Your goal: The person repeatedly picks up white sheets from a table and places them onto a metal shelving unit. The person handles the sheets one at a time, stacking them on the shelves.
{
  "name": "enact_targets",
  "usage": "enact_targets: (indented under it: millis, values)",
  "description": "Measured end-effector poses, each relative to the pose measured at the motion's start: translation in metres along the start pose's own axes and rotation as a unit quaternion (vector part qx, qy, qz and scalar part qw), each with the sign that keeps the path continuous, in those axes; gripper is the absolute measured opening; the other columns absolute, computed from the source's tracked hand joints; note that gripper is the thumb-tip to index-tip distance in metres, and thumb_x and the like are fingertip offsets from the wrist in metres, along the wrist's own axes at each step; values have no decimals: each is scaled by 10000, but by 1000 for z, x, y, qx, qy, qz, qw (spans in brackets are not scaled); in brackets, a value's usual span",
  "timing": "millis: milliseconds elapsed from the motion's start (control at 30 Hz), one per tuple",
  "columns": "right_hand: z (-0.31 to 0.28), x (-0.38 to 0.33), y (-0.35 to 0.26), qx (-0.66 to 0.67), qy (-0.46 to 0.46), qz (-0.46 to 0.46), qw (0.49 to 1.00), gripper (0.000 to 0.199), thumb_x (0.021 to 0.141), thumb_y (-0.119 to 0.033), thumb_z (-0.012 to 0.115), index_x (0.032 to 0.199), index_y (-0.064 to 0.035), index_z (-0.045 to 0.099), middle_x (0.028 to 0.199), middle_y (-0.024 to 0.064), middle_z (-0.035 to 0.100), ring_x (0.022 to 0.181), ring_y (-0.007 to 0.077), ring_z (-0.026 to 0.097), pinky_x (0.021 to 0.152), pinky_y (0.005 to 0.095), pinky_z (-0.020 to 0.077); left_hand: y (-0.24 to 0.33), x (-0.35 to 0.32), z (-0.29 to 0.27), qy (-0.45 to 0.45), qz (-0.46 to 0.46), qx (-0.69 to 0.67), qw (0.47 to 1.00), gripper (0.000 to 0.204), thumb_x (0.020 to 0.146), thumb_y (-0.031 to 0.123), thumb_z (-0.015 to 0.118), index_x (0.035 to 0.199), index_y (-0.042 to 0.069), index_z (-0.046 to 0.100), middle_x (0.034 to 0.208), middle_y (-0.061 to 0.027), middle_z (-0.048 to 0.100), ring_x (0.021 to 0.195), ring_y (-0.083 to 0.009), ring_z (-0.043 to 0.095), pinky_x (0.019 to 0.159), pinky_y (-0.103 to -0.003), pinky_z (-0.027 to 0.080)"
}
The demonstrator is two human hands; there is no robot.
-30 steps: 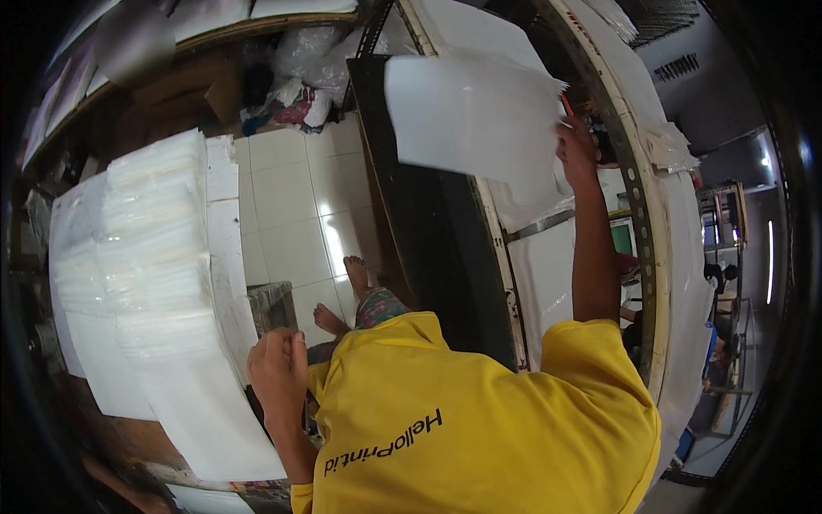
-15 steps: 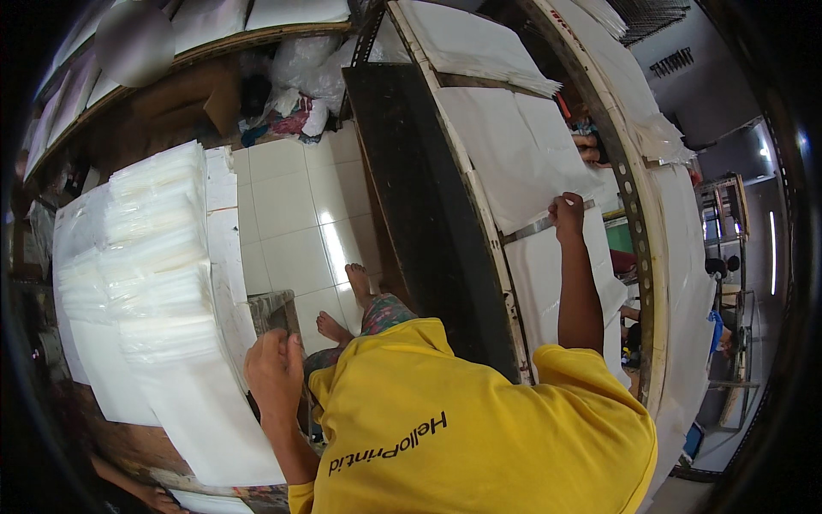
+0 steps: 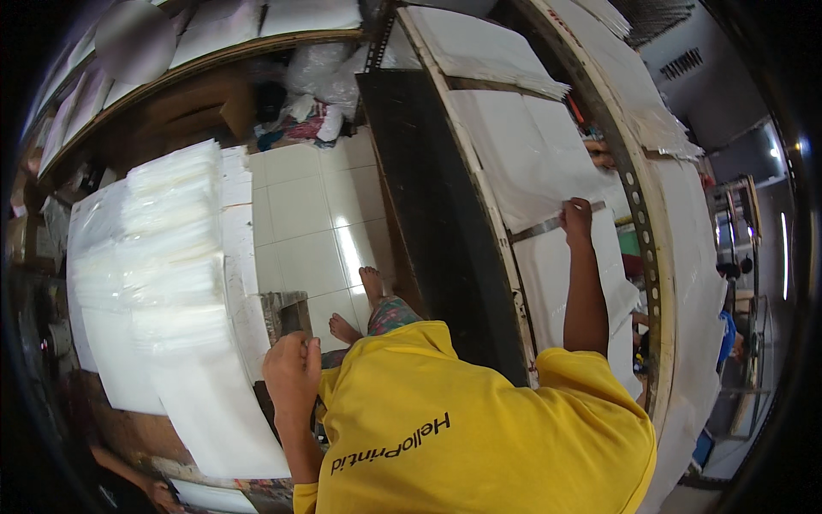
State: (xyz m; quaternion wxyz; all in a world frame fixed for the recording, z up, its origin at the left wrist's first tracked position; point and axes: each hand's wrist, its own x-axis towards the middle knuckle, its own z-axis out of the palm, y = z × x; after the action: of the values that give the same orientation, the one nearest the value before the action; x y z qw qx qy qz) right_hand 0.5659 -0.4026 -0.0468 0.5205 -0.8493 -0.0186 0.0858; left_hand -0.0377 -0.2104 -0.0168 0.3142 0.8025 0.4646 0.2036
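My right hand [image 3: 578, 221] is closed at the near edge of a white sheet stack [image 3: 535, 154] on the shelf to my right. Its fingers are pinched together by the sheet corner, and what lies in them is too small to make out. A narrow grey strip [image 3: 537, 230] shows beside it, between this stack and a nearer white stack [image 3: 556, 287]. My left hand [image 3: 291, 377], loosely curled with nothing visible in it, hangs beside a table with white sheets [image 3: 210, 403]. Clear-wrapped white bundles [image 3: 171, 231] lie on those sheets.
A dark board [image 3: 445, 223] stands along the shelf. Tiled floor [image 3: 295, 206] lies between table and shelf. Perforated metal uprights [image 3: 644, 223] edge the shelf. Another person's hand [image 3: 599, 154] shows behind it, and another person's arm [image 3: 128, 471] at the lower left.
The whole view has shifted slightly right. My right hand has moved a little toward me along the sheet edge, and more of the grey strip shows. My left hand stays curled.
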Motion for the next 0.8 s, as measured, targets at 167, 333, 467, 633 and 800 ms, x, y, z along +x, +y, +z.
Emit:
enact_targets:
  millis: [167, 333, 467, 633, 800]
  values:
    - [-19, 92, 53, -164, 71, -316, 932, 308, 930, -151, 632, 1206, -31, 566, 1192, 92, 570, 1066, 219, 554, 935, 368, 454, -7, -13, -16, 57, 13, 11, 998, 142, 853, 158, 704, 888, 37, 639, 707, -121, 604, 636, -326, 589, 613, -432, 465]
    - [66, -2, -44, -52, -39, -189, 980, 317, 968, -208, 559, 1253, -70, 566, 936, 34, 569, 676, 127, 450, 548, 287, 362, -14, -32, -25, 109, -19, 47, 993, 199, 871, 250, 680, 865, 57, 631, 752, -110, 622, 737, -334, 634, 671, -448, 496]
    - [152, -56, -62, 25, -238, -248, 939, 212, 996, -205, 573, 1169, -84, 590, 831, -22, 529, 608, 59, 403, 507, 209, 310, -16, -57, -30, 174, -53, 63, 981, 195, 881, 250, 669, 883, 60, 624, 791, -105, 624, 751, -325, 637, 695, -432, 500]
    - [243, -166, -81, 0, -445, -216, 869, 145, 996, -230, 609, 1097, -127, 598, 770, -77, 461, 567, 7, 367, 471, 170, 286, -21, -88, -40, 254, -164, 77, 950, 187, 887, 236, 671, 915, 56, 626, 844, -109, 602, 751, -324, 636, 704, -427, 512]
    - [288, -233, -67, -19, -592, -181, 785, 131, 998, -232, 610, 1054, -114, 595, 699, -87, 433, 544, 0, 352, 463, 178, 261, -26, -118, -55, 314, -249, 86, 912, 184, 887, 212, 669, 925, 36, 632, 863, -121, 608, 749, -325, 640, 707, -430, 530]
